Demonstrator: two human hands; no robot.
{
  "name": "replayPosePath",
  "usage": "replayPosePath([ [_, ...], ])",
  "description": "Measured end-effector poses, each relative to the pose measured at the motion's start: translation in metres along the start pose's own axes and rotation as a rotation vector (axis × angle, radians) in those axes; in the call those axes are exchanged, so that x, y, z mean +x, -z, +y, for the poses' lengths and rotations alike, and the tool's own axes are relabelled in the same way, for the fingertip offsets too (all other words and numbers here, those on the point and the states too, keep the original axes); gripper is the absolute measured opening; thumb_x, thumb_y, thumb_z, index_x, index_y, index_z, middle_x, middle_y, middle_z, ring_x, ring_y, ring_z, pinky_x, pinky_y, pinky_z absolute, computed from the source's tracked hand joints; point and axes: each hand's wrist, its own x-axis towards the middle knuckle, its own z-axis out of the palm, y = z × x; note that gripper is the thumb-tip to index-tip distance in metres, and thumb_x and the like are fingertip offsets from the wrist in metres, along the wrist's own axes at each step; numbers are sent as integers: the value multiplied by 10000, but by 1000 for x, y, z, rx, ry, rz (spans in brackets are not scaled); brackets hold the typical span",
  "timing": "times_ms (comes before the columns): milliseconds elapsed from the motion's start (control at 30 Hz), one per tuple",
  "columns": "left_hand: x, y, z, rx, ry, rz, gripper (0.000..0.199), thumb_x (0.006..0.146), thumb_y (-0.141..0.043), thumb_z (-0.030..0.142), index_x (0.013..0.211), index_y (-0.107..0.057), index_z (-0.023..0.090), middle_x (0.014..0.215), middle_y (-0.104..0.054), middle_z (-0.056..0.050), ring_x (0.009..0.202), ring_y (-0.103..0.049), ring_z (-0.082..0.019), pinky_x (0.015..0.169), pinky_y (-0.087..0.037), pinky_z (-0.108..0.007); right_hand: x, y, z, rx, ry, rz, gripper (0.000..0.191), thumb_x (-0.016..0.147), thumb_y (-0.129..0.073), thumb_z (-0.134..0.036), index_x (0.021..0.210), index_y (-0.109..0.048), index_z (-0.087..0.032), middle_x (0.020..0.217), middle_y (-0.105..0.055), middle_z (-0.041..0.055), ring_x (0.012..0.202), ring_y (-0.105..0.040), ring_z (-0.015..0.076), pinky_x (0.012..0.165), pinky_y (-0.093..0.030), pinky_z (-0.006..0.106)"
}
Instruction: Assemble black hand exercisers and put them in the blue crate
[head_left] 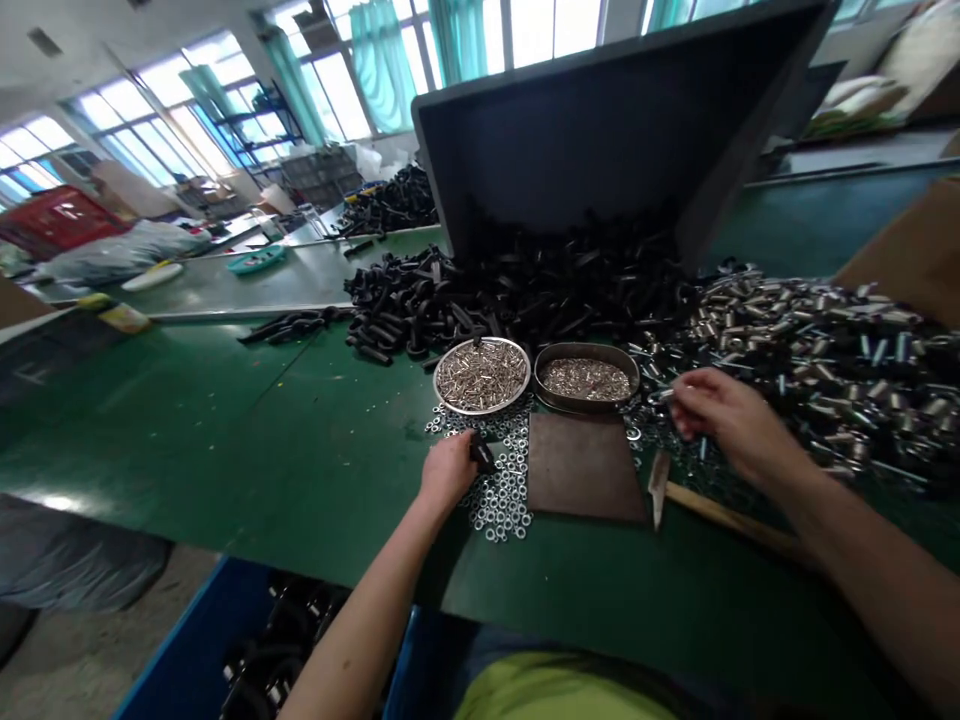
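Currently: left hand (448, 472) clenched on a black rubber part (481, 454) beside steel washers (499, 500); right hand (731, 425) curled, grip unclear, near metal bushings (817, 350) on the green counter (187, 420).

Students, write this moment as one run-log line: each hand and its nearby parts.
left hand: holds black piece above steel washers | right hand: fingers over metal sleeves, near wooden-handled blade
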Motion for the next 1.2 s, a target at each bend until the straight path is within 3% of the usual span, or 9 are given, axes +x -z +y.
replayPosePath([
  [233, -1, 13, 8, 55, -24, -22, 150, 705, -590, 127, 848, -616, 163, 851, -685, -113, 863, -637, -271, 772, -470, -357, -68, -51, 12, 224, -98, -183, 299, 741, -653, -419, 914, -548, -199, 664, -572, -9, 561, -535, 117, 480, -426, 248],
  [300, -15, 15, 18, -250, -5, -77, 150, 730, -620, 197, 874, -623, 156, 826, -689, -91, 782, -649, -231, 721, -493, -328, -81, -60, 14, 278, -79, -210, 267, 759, -639, -400, 915, -565, -196, 687, -572, 1, 582, -540, 123, 482, -433, 254],
  [400, -47, 8, 42, -923, 34, -214, 300, 717, -685, 330, 943, -640, 137, 851, -699, -86, 696, -652, -182, 673, -521, -307, -97, -72, 14, 336, -76, -286, 237, 770, -637, -399, 889, -574, -203, 656, -559, -9, 561, -532, 117, 474, -437, 251],
  [500, -77, -5, 66, -1165, 43, -276, 345, 690, -719, 372, 917, -643, 122, 814, -703, -85, 666, -656, -173, 649, -535, -300, -107, -84, 14, 344, -100, -373, 260, 732, -684, -386, 889, -574, -210, 611, -535, -37, 505, -507, 101, 426, -416, 231],
  [633, -97, -13, 80, -1136, 19, -280, 301, 714, -701, 371, 895, -647, 136, 742, -700, -60, 666, -668, -182, 660, -535, -297, -113, -92, 14, 276, -117, -401, 286, 702, -705, -390, 867, -577, -194, 662, -573, -31, 457, -478, 74, 388, -394, 215],
  [867, -102, -8, 73, -905, -152, -222, 167, 752, -658, 327, 851, -696, 198, 749, -699, -44, 702, -646, -187, 658, -485, -269, -112, -93, 14, 312, -213, -359, 320, 743, -649, -450, 889, -551, -183, 656, -589, -18, 473, -497, 84, 391, -378, 203],
  [1000, -104, -15, 68, -741, -300, -139, 81, 755, -635, 250, 805, -696, 230, 797, -691, -41, 752, -623, -182, 727, -452, -274, -105, -89, 15, 138, -56, -293, 245, 729, -677, -372, 870, -595, -189, 779, -644, 19, 703, -611, 145, 609, -496, 272],
  [1067, -105, -23, 71, -834, -220, -189, 85, 748, -644, 276, 807, -668, 220, 759, -669, -36, 700, -607, -164, 681, -445, -261, -102, -87, 14, 34, 34, -264, 204, 728, -677, -344, 858, -612, -201, 860, -664, 34, 820, -626, 182, 736, -509, 328],
  [1200, -106, -43, 83, -1351, 273, -459, 282, 677, -710, 380, 784, -542, 180, 510, -470, 55, 395, -360, -55, 421, -287, -174, -101, -83, 6, -28, 67, -192, 186, 728, -672, -343, 858, -612, -225, 850, -677, 31, 802, -640, 204, 746, -512, 366],
])
